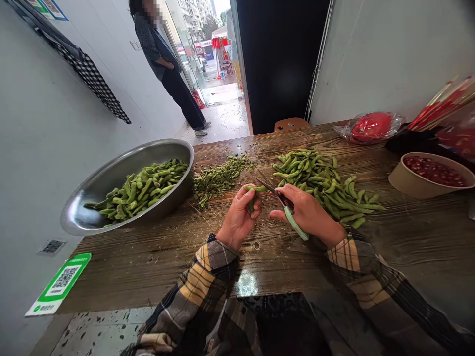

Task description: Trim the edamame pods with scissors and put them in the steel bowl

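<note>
Between thumb and fingers of my left hand (240, 213) is a green edamame pod (257, 188), with part of another pod showing lower in the palm. My right hand (309, 210) grips a pair of scissors (295, 223) with pale green handles. Their dark blades stand apart, close to the pod's tip. Behind my right hand lies a pile of whole edamame pods (308, 170). Small cut pod ends (222, 178) are heaped beyond my left hand. A large metal basin (181, 148) at the left holds many pods and leans at an angle in the view.
On the wooden table (178, 267) at the right stand a paper bowl of dark red beads or seeds (406, 180) and a red item in clear plastic (373, 127). A green QR card (61, 282) is at the left edge. A person (159, 54) stands near the doorway.
</note>
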Demonstrator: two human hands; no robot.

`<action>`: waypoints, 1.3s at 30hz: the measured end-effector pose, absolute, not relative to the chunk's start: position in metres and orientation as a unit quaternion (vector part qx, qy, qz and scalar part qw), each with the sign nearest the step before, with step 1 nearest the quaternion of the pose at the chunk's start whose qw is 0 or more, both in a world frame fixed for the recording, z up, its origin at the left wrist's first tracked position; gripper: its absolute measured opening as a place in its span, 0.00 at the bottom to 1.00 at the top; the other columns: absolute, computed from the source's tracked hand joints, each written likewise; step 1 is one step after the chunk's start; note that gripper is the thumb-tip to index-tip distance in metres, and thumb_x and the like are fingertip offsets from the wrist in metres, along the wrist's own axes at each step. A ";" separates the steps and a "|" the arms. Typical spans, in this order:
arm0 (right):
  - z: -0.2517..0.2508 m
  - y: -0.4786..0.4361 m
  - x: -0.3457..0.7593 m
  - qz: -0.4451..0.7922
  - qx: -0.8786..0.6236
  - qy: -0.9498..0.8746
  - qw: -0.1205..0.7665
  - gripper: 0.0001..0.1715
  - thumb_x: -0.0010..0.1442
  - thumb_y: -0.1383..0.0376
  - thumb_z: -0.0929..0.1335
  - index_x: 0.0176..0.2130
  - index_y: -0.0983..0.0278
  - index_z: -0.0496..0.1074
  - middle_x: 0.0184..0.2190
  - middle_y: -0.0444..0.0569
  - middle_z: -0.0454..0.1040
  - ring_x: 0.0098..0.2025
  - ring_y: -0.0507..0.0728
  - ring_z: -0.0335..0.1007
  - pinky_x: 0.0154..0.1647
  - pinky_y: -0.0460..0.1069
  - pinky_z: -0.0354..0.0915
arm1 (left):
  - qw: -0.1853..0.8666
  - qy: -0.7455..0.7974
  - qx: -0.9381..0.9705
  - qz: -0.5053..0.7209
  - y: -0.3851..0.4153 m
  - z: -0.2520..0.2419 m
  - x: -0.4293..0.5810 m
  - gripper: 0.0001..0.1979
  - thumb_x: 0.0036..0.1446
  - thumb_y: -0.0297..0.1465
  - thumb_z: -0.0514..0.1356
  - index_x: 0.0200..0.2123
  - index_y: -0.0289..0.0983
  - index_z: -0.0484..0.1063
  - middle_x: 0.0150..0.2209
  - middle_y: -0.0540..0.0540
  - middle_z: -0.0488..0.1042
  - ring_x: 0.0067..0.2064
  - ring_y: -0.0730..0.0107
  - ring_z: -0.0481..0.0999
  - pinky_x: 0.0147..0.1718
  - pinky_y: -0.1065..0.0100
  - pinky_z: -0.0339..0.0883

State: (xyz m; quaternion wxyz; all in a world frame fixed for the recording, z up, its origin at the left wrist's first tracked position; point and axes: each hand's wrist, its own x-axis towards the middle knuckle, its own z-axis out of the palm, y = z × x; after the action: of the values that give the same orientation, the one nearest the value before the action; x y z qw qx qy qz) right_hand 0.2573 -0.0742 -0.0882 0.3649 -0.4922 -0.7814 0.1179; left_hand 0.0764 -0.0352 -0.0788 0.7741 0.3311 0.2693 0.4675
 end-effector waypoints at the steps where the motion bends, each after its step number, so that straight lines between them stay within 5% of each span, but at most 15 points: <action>1: -0.088 -0.074 0.257 0.117 -0.492 -0.782 0.365 0.25 0.57 0.53 0.70 0.49 0.62 0.68 0.40 0.53 0.73 0.42 0.62 0.72 0.43 0.56 0.69 | 0.772 0.272 0.333 0.468 -0.035 -0.079 0.076 0.12 0.49 0.30 0.65 0.35 0.37 0.66 0.31 0.51 0.70 0.23 0.82 0.61 0.16 0.79 0.50; 7: -0.082 -0.073 0.263 0.124 -0.498 -0.772 0.376 0.24 0.56 0.54 0.71 0.50 0.62 0.70 0.41 0.53 0.75 0.42 0.62 0.73 0.42 0.55 0.68 | 0.760 0.287 0.330 0.479 -0.029 -0.076 0.071 0.10 0.46 0.28 0.63 0.34 0.37 0.67 0.31 0.51 0.71 0.25 0.79 0.66 0.18 0.77 0.54; 11: -0.074 -0.069 0.282 0.105 -0.540 -0.673 0.494 0.24 0.55 0.54 0.71 0.49 0.63 0.72 0.35 0.50 0.74 0.37 0.59 0.72 0.39 0.54 0.68 | 0.765 0.297 0.314 0.477 -0.026 -0.074 0.070 0.09 0.48 0.32 0.62 0.32 0.36 0.66 0.29 0.50 0.69 0.26 0.78 0.67 0.20 0.76 0.56; 16: -0.070 -0.065 0.298 0.104 -0.559 -0.552 0.611 0.23 0.56 0.52 0.69 0.47 0.61 0.73 0.30 0.44 0.71 0.28 0.53 0.66 0.31 0.50 0.66 | 0.737 0.324 0.416 0.423 -0.025 -0.074 0.081 0.14 0.47 0.33 0.67 0.28 0.37 0.63 0.20 0.58 0.57 0.18 0.83 0.56 0.17 0.77 0.48; 21: -0.071 -0.063 0.300 0.097 -0.553 -0.521 0.643 0.22 0.57 0.51 0.68 0.47 0.60 0.72 0.30 0.44 0.70 0.30 0.53 0.67 0.31 0.49 0.67 | 0.640 0.371 0.571 0.356 -0.017 -0.069 0.111 0.09 0.48 0.32 0.65 0.31 0.36 0.70 0.19 0.55 0.61 0.18 0.80 0.59 0.17 0.75 0.49; 25: -0.070 -0.062 0.301 0.095 -0.555 -0.518 0.644 0.22 0.58 0.51 0.68 0.48 0.60 0.71 0.31 0.44 0.71 0.29 0.53 0.67 0.31 0.49 0.67 | 0.445 0.395 0.732 0.331 -0.002 -0.070 0.145 0.02 0.47 0.27 0.64 0.26 0.35 0.74 0.22 0.50 0.69 0.25 0.75 0.66 0.27 0.72 0.58; 30: -0.070 -0.062 0.299 0.084 -0.561 -0.528 0.632 0.22 0.57 0.53 0.68 0.48 0.61 0.71 0.32 0.46 0.72 0.32 0.55 0.69 0.33 0.49 0.66 | 0.250 0.432 0.836 0.229 0.007 -0.085 0.178 0.09 0.42 0.32 0.69 0.30 0.37 0.75 0.29 0.43 0.74 0.35 0.60 0.72 0.35 0.66 0.62; 39: -0.066 -0.064 0.295 0.091 -0.534 -0.557 0.629 0.19 0.58 0.57 0.68 0.47 0.63 0.72 0.31 0.46 0.73 0.32 0.55 0.70 0.35 0.50 0.66 | 0.208 0.436 0.859 0.168 0.005 -0.090 0.139 0.07 0.43 0.30 0.66 0.30 0.39 0.77 0.26 0.45 0.74 0.31 0.63 0.71 0.33 0.68 0.60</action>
State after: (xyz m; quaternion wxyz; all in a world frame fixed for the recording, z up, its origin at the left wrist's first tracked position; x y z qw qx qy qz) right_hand 0.2947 -0.0640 -0.0662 0.6292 -0.5342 -0.5572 0.0906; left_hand 0.1387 0.0052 -0.0900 0.2081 0.8594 0.4357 0.1683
